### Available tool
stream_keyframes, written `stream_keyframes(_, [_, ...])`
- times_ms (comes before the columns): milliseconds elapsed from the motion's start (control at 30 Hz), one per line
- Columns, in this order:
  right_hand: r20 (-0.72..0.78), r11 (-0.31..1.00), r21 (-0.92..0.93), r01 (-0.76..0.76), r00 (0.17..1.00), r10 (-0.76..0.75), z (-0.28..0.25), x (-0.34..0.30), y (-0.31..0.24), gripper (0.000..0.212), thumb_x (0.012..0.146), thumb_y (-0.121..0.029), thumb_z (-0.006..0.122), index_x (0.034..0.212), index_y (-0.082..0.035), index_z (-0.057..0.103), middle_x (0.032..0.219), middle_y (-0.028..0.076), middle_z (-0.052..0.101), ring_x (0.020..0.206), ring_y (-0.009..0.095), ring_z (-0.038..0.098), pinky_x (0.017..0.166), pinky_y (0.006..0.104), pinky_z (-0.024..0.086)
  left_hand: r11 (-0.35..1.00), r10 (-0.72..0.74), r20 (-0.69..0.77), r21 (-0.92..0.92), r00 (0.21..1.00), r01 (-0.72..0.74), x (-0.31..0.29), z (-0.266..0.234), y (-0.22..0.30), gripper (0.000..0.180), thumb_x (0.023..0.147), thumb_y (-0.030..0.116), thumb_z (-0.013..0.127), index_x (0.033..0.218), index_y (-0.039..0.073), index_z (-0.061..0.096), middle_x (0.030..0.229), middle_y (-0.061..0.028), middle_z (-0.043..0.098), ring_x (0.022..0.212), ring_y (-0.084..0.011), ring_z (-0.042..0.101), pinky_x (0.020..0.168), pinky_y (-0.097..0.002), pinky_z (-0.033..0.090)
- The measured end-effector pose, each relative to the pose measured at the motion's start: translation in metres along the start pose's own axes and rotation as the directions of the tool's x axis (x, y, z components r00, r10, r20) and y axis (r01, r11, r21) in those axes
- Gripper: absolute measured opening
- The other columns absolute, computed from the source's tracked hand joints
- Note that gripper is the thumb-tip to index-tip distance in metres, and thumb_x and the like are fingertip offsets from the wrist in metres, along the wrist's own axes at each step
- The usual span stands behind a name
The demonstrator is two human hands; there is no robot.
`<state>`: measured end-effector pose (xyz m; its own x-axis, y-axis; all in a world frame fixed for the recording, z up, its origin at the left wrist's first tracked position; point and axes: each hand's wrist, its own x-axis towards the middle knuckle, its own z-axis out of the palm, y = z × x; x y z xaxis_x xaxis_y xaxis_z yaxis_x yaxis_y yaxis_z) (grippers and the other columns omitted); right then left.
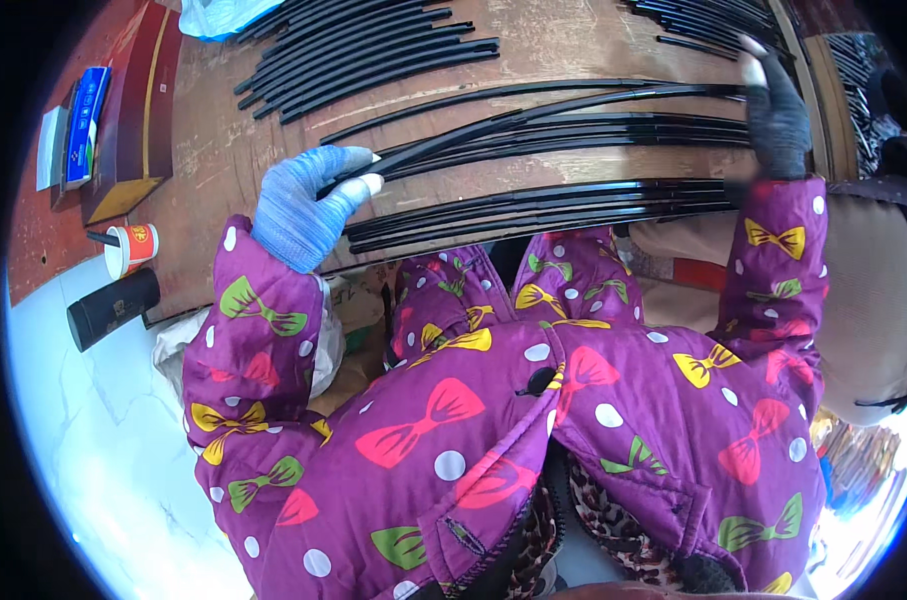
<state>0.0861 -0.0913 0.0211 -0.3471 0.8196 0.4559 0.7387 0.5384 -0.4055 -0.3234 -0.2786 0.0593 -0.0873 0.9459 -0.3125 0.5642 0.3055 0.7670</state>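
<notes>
My left hand [305, 205], in a blue glove with bare fingertips, pinches the left end of a long black strip [518, 118] between thumb and fingers. That strip slants up to the right across other strips. My right hand [773, 115], in a dark glove, is by the strips' right ends, its somewhat blurred fingers stretched away from me. Whether it touches the raised strip is hidden. Beneath lies a row of black strips [613, 135], and nearer me a second bundle [543, 205] runs along the table's front edge.
Shorter black strips [373, 60] are piled at the back of the worn wooden table [203, 110], more [703, 22] at the back right. To the left stand a dark red box [133, 120], a blue carton [86, 125], a paper cup [133, 250] and a black case [113, 308].
</notes>
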Motion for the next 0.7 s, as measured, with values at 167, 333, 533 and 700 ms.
stream_keyframes(167, [0.137,0.877,0.226,-0.425,0.905,0.403,-0.007,-0.038,0.033,0.028,0.089,-0.022,0.048,0.113,-0.011,0.058,0.096,0.003,0.064,0.082,0.009,0.057,0.067,0.0204,0.044,0.999,-0.043,0.061,-0.026,0.997,0.044,0.021,0.006,-0.009,0.02,0.076,0.008,0.065,0.095,0.002,0.064,0.076,-0.0009,0.062,0.067,-0.0049,0.053,0.061,-0.0209,0.043])
stream_keyframes(333, [0.149,0.591,0.634,-0.499,0.828,0.54,0.004,-0.049,0.039,0.026,0.088,-0.018,0.05,0.106,-0.002,0.058,0.079,0.006,0.062,0.063,0.008,0.054,0.056,0.0176,0.042,0.999,-0.024,0.021,-0.028,1.0,0.025,0.009,0.001,-0.002,0.019,0.076,0.007,0.064,0.095,0.003,0.065,0.074,-0.0003,0.061,0.065,-0.0051,0.051,0.06,-0.0213,0.042])
stream_keyframes(533, [0.299,0.403,0.77,-0.495,0.838,0.456,0.013,-0.047,-0.042,0.021,0.086,-0.013,0.051,0.098,0.003,0.058,0.063,0.0,0.048,0.051,0.006,0.042,0.047,0.0198,0.032,0.954,0.27,-0.094,0.164,0.958,-0.253,0.02,0.01,0.003,0.018,0.072,0.002,0.064,0.09,0.0,0.064,0.072,-0.0075,0.059,0.066,-0.0144,0.056,0.06,-0.0238,0.042])
stream_keyframes(700, [0.362,0.34,0.78,-0.526,0.821,0.441,0.017,-0.048,-0.049,0.02,0.085,-0.014,0.052,0.094,0.004,0.058,0.06,-0.001,0.044,0.047,0.006,0.039,0.044,0.0203,0.03,0.961,0.228,-0.002,0.161,0.974,-0.225,0.012,0.013,0.022,0.019,0.073,0.009,0.064,0.09,-0.002,0.064,0.076,-0.0139,0.061,0.068,-0.0252,0.06,0.063,-0.0306,0.046])
